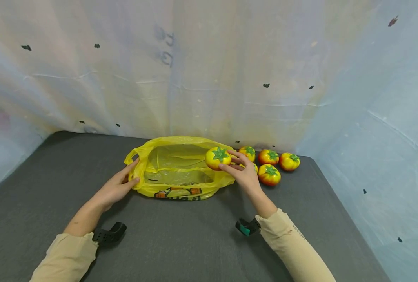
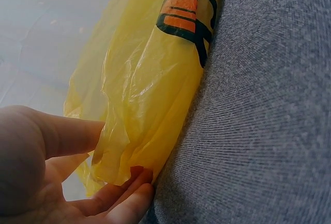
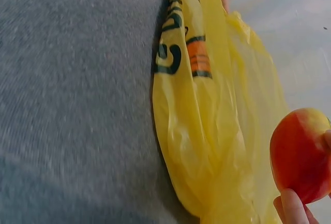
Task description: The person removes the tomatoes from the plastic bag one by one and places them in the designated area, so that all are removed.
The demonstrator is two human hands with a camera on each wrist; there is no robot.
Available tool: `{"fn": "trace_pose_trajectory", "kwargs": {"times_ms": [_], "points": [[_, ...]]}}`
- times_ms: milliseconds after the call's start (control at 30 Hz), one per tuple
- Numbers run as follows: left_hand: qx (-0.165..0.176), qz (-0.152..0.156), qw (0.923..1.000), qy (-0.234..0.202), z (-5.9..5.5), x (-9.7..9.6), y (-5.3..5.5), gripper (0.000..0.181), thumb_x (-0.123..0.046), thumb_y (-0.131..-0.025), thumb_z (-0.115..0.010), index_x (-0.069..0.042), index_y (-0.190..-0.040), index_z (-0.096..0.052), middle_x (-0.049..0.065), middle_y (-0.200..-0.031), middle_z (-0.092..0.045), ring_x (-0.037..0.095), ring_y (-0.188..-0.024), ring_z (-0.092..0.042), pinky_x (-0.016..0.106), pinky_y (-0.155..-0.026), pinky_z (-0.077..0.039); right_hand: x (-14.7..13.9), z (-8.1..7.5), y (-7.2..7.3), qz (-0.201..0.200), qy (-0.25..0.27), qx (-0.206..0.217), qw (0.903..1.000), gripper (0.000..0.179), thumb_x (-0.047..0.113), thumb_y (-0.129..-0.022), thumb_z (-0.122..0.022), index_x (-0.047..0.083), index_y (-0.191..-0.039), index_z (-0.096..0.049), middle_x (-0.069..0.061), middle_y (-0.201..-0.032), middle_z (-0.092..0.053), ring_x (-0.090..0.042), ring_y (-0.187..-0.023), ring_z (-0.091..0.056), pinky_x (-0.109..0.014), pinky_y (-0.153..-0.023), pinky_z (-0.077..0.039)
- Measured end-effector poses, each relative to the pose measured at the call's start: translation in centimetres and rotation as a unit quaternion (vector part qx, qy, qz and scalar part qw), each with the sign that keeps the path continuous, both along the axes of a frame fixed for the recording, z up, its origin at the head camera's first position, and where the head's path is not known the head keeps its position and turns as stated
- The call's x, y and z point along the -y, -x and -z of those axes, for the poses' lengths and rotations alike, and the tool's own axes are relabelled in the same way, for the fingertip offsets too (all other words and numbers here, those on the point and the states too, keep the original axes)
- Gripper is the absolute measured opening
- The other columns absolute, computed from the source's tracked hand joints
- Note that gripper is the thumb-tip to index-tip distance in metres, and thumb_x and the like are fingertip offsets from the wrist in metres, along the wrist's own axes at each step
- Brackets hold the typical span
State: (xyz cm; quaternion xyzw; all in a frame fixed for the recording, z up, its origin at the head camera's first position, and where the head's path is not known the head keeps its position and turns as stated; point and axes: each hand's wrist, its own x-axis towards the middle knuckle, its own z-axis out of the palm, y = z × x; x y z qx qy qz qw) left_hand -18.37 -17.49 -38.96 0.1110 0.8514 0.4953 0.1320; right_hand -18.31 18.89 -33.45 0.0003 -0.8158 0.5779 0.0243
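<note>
A yellow plastic bag [image 1: 180,191] lies on the dark table with its mouth spread open toward me. My left hand [image 1: 119,188] holds the bag's left end by the handle, and in the left wrist view its fingers [image 2: 129,203] reach into the thin plastic. My right hand [image 1: 246,172] pinches a yellow-and-red tomato [image 1: 213,158] with a green leafy top, over the right side of the bag's mouth. The right wrist view shows the red side of this tomato [image 3: 297,157] beside the bag, with fingertips at its lower edge.
Several more tomatoes [image 1: 269,175] stand together just right of the bag, one partly hidden behind my right hand. A pale sheet wall [image 1: 209,78] rises behind the dark table [image 1: 195,243], and another sheet [image 1: 382,156] hangs on the right.
</note>
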Motion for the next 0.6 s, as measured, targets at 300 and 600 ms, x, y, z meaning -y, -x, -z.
{"fn": "trace_pose_trajectory", "kwargs": {"times_ms": [300, 600], "points": [[0.005, -0.002, 1.0000, 0.001, 0.0, 0.0, 0.1, 0.069, -0.025, -0.104, -0.043, -0.021, -0.156, 0.002, 0.026, -0.158, 0.001, 0.052, -0.141, -0.006, 0.067, -0.107, -0.020, -1.8, 0.1, 0.0, 0.019, -0.005, -0.018, 0.9997, 0.051, 0.024, -0.085, -0.074, 0.016, -0.133, -0.057, -0.010, -0.134, -0.051, -0.030, -0.116, -0.056, -0.036, -0.091, -0.052], [0.008, -0.004, 1.0000, 0.004, 0.0, -0.1, 0.2, 0.069, -0.026, -0.104, -0.043, -0.021, -0.156, 0.002, 0.025, -0.159, 0.002, 0.052, -0.141, -0.005, 0.068, -0.106, -0.019, -3.5, -0.4, -0.4, 0.040, -0.006, -0.009, 0.9992, 0.054, 0.025, -0.086, -0.073, 0.014, -0.136, -0.054, -0.009, -0.144, -0.043, -0.031, -0.124, -0.051, -0.046, -0.101, -0.045]]}}
